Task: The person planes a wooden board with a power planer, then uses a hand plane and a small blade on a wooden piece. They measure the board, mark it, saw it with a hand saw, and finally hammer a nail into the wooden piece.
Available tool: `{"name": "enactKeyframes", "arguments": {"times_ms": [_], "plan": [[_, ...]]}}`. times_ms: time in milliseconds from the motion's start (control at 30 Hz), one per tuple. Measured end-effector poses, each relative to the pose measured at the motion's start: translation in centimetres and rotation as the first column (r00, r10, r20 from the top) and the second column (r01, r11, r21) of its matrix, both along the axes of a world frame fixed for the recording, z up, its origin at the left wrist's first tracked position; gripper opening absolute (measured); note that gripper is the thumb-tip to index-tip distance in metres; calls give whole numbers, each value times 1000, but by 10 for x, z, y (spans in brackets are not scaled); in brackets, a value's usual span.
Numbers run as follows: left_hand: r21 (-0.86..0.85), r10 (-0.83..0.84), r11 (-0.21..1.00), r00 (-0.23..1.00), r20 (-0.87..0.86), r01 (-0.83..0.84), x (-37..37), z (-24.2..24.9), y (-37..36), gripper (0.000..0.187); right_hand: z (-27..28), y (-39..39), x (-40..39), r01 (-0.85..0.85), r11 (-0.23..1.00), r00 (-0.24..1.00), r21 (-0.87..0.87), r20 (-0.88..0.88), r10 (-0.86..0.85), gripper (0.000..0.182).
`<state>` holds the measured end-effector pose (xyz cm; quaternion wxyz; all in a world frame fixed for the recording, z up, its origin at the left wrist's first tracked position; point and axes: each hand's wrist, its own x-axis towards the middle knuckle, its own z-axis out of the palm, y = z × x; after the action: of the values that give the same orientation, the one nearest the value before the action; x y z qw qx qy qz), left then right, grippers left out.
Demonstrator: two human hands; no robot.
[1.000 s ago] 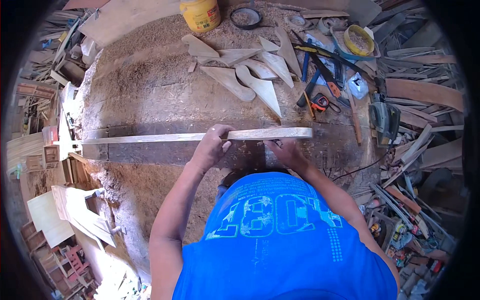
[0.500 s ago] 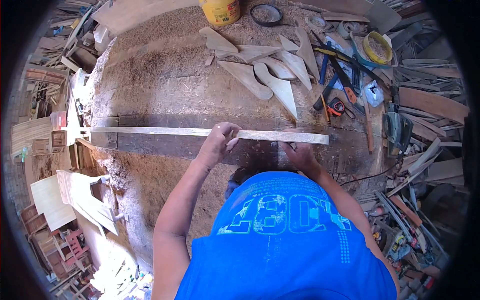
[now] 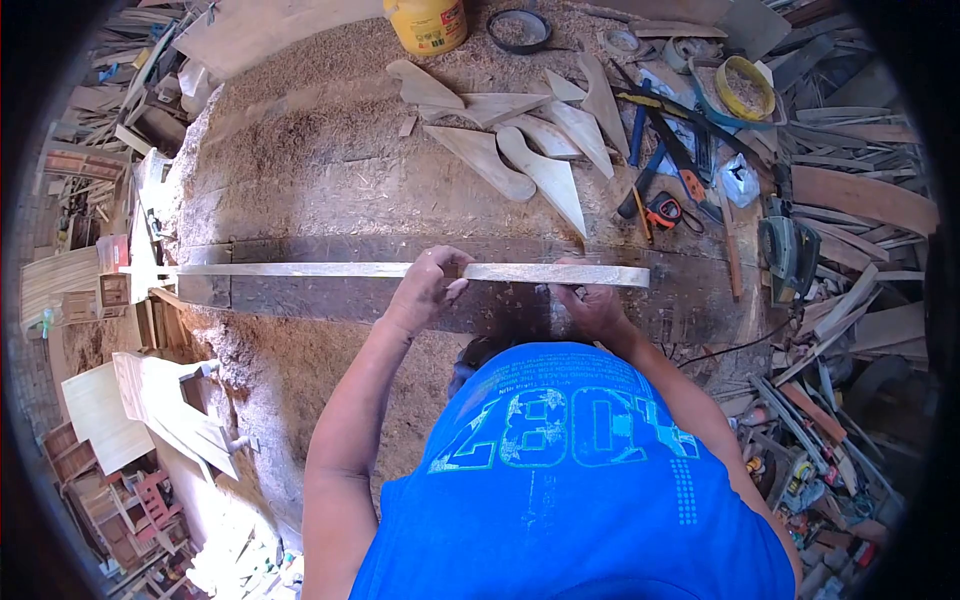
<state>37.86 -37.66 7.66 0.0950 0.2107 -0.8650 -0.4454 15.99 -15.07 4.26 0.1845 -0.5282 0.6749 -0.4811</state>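
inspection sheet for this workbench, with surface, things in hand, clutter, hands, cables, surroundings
surface: wooden workbench, strewn with sawdust and shavings
things in hand: long wooden strip, lying lengthwise over a dark board
clutter: curved wood cutouts grouped beyond the strip; tape measure, pencil and handsaw to their right
hands: left hand grips the strip; right hand is at its near edge, grip partly hidden
cables: dark cord near the power sander, ends not traceable
surroundings: wood offcuts piled at right; pale panels at lower left, in strong light
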Motion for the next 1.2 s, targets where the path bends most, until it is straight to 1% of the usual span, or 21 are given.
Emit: {"name": "enactKeyframes", "arguments": {"times_ms": [67,133,300,400,433,567,600,667,700,767,800,900,933,967,1000,1033,1067,1100,1133,1167,1200], "plan": [[-7,4,1000,1000,8,-4,0,-1,0,31,15,-3,-2,-91,993,986,81,144,79,17],[40,21,999,1000,12,-21,0,-2,0,31,13,-2,0,-67,994,987,82,150,54,16],[30,22,999,1000,0,-22,-1,4,3,32,19,-4,3,-60,995,975,82,220,41,15],[2,29,1000,999,14,-29,-1,8,4,32,23,-4,3,-50,993,980,109,195,28,16],[-35,28,999,999,23,-27,-2,9,4,32,21,-5,2,-56,996,985,70,166,44,17],[-4,46,999,998,43,-46,-1,6,5,32,23,-5,3,-57,998,994,-33,93,59,18],[-35,45,998,998,36,-44,-1,6,5,32,21,-5,5,-55,998,994,-32,92,58,18],[-65,36,997,999,25,-34,-1,6,5,32,10,-2,8,75,997,997,6,-2,-75,23],[-77,27,997,999,33,-24,0,6,4,33,6,0,9,86,996,996,7,-7,-86,23],[-86,-11,996,1000,23,13,-3,6,5,33,0,5,7,77,987,992,144,-109,-61,25],[-129,12,992,1000,7,-11,-2,7,8,34,1,8,8,104,984,988,145,-126,-86,25],[-219,6,976,1000,-7,-7,-1,9,11,37,6,14,4,30,953,984,302,160,-82,25],[-273,11,962,1000,14,-7,-2,10,12,39,8,17,2,58,950,983,306,147,-108,25],[-270,-12,963,1000,4,13,-4,10,14,39,10,19,1,102,960,980,261,141,-143,25],[-255,25,967,1000,15,-21,-4,12,16,40,10,22,0,142,966,975,215,138,-174,26],[-240,68,969,997,31,-58,-5,14,18,42,9,25,-5,108,961,957,254,234,-170,20],[-240,59,970,998,32,-50,-7,16,18,42,10,31,-11,116,960,956,254,235,-178,20],[-243,54,969,998,26,-46,-7,19,19,45,12,38,-17,132,929,808,346,505,-303,19],[-248,54,968,998,22,-47,-6,23,20,48,15,45,-23,108,895,573,433,708,-412,19],[-251,63,966,998,28,-54,-5,28,21,48,18,53,-27,170,934,420,314,834,-357,23],[-321,54,946,998,22,-44,-3,33,21,54,28,57,-34,203,938,305,280,892,-333,28]]}}
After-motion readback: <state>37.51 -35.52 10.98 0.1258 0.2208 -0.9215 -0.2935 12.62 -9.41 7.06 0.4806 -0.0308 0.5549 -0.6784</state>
